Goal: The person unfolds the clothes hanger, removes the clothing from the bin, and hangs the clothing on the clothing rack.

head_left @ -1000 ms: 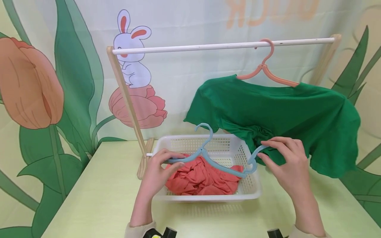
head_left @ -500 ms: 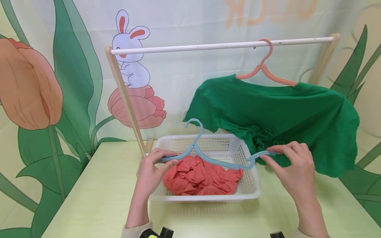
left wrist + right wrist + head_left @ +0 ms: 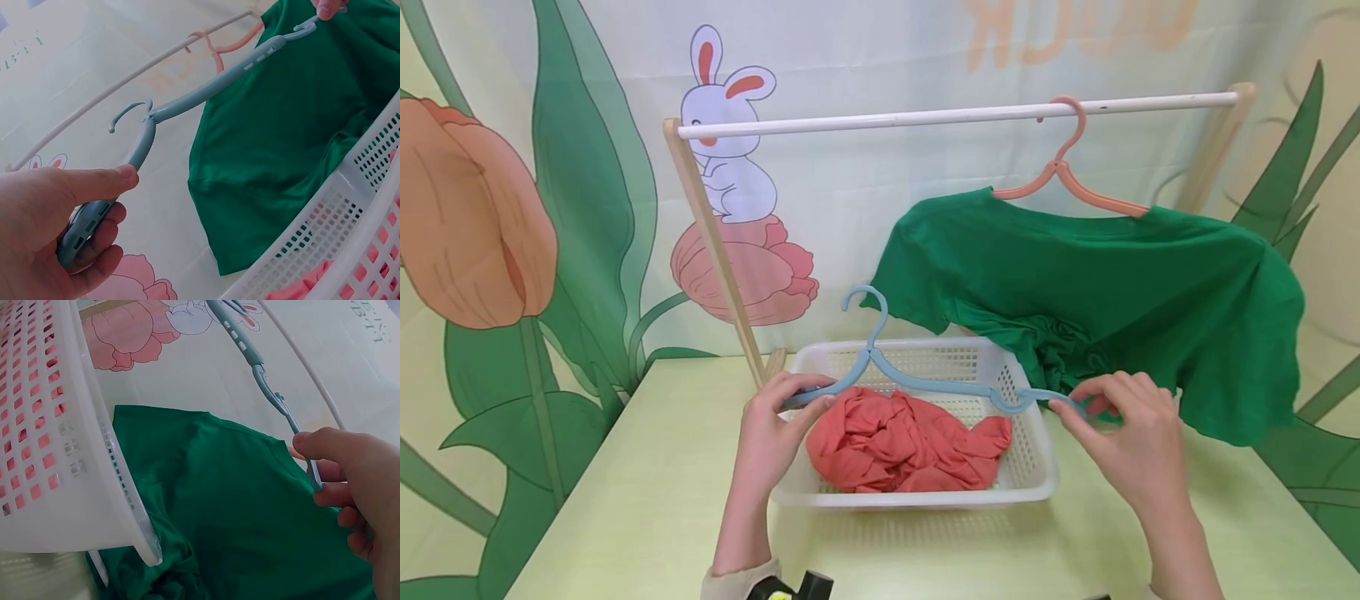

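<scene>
**Blue hanger (image 3: 928, 386) spanning crosswise from left hand (image 3: 772, 433) to right hand (image 3: 1138, 437)**

From the head, we are seeing the hanger's long axis running side to side, nearly level, over the far part of the white basket (image 3: 917, 500). Its hook (image 3: 884, 313) is pointing up and sitting nearer the left hand. The red cloth (image 3: 910, 446) is lying crumpled in the basket, on our side of the hanger. We are judging this crosswise lie over the cloth to be what matters most. Beyond, a green shirt (image 3: 1097, 283) is hanging from the bar (image 3: 880, 121).

From the left wrist, we are pinching the slotted end (image 3: 81, 231), thumb on one side and fingers curling round the other; the hanger is stretching away toward the right hand.

From the right wrist, we are pinching the thin end piece (image 3: 315, 475) between thumb and fingers. Whether it is one piece with the rest, we are not able to tell.
</scene>
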Available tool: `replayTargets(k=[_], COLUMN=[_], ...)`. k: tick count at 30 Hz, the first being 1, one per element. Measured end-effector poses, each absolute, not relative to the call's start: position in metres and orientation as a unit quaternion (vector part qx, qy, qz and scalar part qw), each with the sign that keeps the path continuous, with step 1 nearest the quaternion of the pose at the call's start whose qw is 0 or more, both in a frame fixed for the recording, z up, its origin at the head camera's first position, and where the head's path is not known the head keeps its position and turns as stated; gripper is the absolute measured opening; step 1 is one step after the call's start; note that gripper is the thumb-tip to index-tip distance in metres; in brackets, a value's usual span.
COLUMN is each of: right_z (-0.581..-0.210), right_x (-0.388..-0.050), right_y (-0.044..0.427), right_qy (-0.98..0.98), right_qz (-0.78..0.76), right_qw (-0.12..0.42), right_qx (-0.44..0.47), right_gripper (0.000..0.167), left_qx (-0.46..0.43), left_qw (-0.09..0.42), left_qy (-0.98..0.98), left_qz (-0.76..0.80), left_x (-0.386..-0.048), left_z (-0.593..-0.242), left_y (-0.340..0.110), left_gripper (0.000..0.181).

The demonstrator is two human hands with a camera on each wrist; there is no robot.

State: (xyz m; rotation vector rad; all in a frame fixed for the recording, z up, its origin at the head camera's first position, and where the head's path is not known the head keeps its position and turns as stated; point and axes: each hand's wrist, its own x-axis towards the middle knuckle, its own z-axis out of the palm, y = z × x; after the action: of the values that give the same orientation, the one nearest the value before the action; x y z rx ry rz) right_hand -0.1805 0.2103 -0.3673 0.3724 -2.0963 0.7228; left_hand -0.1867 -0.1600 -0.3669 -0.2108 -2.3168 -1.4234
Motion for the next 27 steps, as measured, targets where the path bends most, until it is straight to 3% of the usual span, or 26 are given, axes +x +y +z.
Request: replayTargets(k=[8, 12, 16, 21, 27], right_z=[-0.368, -0.365, -0.363, -0.366, -0.364], right_x=[-0.178, -0.175, -0.173, -0.174, -0.173], right_y=[0.212, 0.213, 0.210, 0.202, 0.190], right_qy=[-0.868, -0.915, -0.936, -0.929, -0.920], right_qz=[0.255, 0.231, 0.235, 0.258, 0.276], right_qw=[0.400, 0.305, 0.227, 0.217, 0.223], right_qx=[0.145, 0.128, 0.127, 0.153, 0.166], right_gripper=[0.026, 0.027, 0.049, 0.072, 0.079], left_qx=[-0.083, -0.100, -0.103, -0.106, -0.124], left_qw=[0.204, 0.203, 0.206, 0.205, 0.197], left_qy=[-0.834, -0.840, -0.847, -0.848, -0.836], left_qz=[-0.506, -0.494, -0.480, -0.478, -0.497], left_x=[-0.187, -0.188, -0.188, -0.188, -0.189], left_z=[-0.368, -0.370, -0.371, -0.373, -0.374], left_y=[-0.160, -0.159, -0.157, -0.153, -0.147], left_gripper=[0.020, 0.021, 0.021, 0.021, 0.022])
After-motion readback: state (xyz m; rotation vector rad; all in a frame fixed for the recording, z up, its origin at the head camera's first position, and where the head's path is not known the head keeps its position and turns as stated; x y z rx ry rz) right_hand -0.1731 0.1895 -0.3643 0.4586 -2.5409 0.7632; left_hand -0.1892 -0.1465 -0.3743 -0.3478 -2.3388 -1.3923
